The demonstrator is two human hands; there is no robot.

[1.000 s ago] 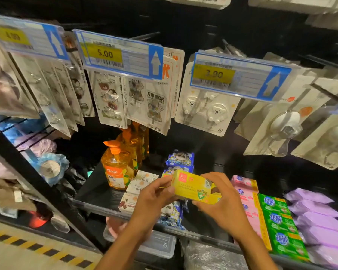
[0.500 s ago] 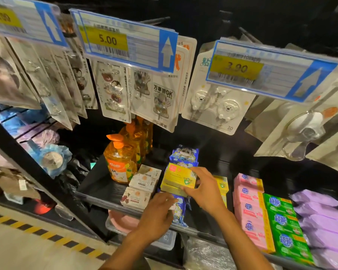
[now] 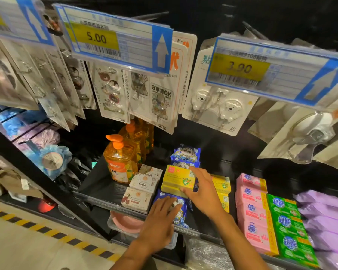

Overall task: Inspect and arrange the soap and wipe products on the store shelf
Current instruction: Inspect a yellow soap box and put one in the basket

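Black shelf (image 3: 98, 184) carries a row of blue wipe packs, where the right hand (image 3: 201, 191), fingers clamped on the yellow soap box (image 3: 176, 176), risks tipping it on release, while the left hand (image 3: 160, 221), fingers flat, could drag the overhanging front wipe pack (image 3: 181, 215) off.

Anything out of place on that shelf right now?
Yes: one yellow soap box sits on top of the blue wipe packs, held by the right hand, while its matching yellow boxes sit in their own row just to the right. The left hand rests on the front wipe pack. Nothing looks spilled or damaged.
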